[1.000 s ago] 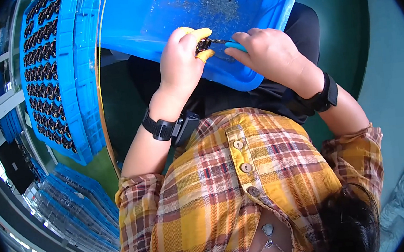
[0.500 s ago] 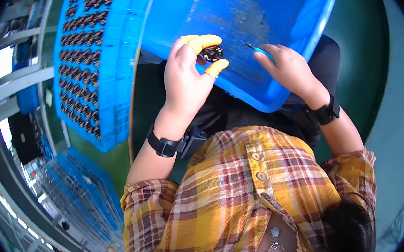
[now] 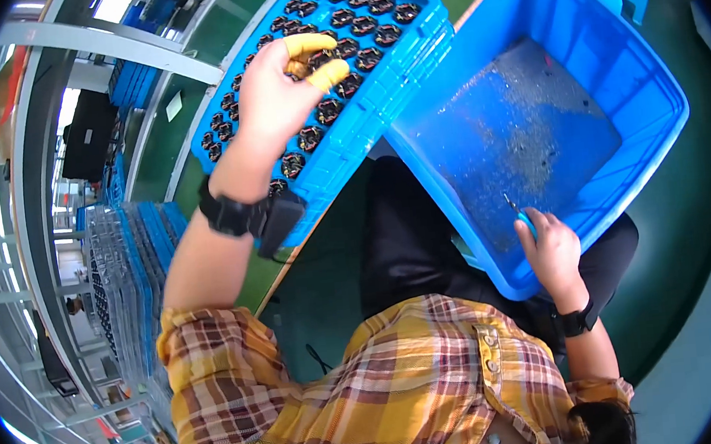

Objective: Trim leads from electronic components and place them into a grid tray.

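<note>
Left hand [image 3: 275, 101], fingertips in yellow rubber cots, has carried the small dark round part [image 3: 303, 63] from over the deep blue plastic bin [image 3: 652, 99] to the blue compartment tray [image 3: 377, 91], pinching it above the filled rows. Right hand [image 3: 551, 254], at the bin's near rim, grips a teal-handled tool [image 3: 519, 213].

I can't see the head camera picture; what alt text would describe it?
A person's left hand, with yellow fingertip covers, holds a small dark round part over a blue tray of similar parts. Their right hand holds a small tool at the rim of a blue bin.
</note>
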Tool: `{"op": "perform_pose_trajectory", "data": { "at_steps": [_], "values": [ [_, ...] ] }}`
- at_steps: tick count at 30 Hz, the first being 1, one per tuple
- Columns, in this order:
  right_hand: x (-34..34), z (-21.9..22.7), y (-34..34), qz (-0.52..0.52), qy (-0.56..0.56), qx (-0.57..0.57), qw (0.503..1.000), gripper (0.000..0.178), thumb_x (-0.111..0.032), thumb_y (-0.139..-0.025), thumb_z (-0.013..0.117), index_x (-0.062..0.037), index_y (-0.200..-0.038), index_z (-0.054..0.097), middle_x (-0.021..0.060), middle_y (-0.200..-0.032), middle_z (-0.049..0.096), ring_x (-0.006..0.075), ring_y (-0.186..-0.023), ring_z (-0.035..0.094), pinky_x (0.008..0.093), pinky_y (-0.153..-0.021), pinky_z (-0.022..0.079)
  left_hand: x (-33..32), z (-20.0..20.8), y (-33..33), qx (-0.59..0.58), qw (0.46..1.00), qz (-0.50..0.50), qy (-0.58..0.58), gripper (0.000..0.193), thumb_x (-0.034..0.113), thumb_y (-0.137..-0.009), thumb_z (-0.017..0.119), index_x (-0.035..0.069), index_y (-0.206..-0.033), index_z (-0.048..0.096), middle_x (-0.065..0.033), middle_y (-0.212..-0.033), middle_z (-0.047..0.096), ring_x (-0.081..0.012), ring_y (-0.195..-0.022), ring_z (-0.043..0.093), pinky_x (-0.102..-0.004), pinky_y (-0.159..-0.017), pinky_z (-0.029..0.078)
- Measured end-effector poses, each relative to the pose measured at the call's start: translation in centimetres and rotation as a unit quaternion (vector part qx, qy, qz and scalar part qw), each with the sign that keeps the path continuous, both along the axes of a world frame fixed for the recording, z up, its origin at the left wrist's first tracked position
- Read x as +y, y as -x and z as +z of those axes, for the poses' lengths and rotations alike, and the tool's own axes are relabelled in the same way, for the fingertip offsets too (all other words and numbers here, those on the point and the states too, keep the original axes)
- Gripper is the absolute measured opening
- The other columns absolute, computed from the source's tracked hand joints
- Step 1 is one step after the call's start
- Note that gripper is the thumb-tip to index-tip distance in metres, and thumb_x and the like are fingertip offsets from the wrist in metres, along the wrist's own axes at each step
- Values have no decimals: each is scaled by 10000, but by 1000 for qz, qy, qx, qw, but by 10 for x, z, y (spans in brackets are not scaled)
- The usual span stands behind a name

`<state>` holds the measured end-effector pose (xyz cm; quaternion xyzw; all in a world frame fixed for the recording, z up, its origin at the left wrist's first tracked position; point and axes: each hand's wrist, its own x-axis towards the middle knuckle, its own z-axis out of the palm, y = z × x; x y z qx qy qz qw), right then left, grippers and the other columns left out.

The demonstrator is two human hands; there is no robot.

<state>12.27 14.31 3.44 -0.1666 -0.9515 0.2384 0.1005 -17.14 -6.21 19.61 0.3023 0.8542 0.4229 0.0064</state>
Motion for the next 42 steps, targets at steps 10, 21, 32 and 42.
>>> {"op": "perform_pose_trajectory", "data": {
  "at_steps": [10,21,32,42],
  "values": [
    [-1,2,3,-2,2,-39,999,301,-304,-848,648,-58,-1022,660,129,-784,637,308,-707,631,395,-637,505,35,-12,117,97,979,107,142,447,354,-747,776,43,-1052,675,-115,-984,690,-197,-885,664,-305,-787,513],
    [0,5,4,3,32,-63,997,306,-287,-841,656,-55,-1041,655,123,-790,640,297,-734,630,388,-663,504,34,-10,156,90,967,130,200,281,97,-822,665,146,-1098,682,-84,-982,682,-219,-888,656,-321,-790,508],
    [0,6,2,9,32,-70,997,310,-300,-849,646,-58,-1042,652,115,-793,636,295,-730,628,386,-667,504,38,1,167,116,938,43,325,346,236,-714,809,141,-1035,718,-82,-951,704,-203,-848,669,-319,-766,524],
    [-1,4,1,12,27,-60,998,305,-290,-854,641,-53,-1046,646,118,-805,640,297,-757,632,385,-688,506,40,23,123,-7,988,43,151,347,202,-853,694,-12,-1098,573,-99,-991,650,-140,-845,649,-251,-746,538]
  ]
}}
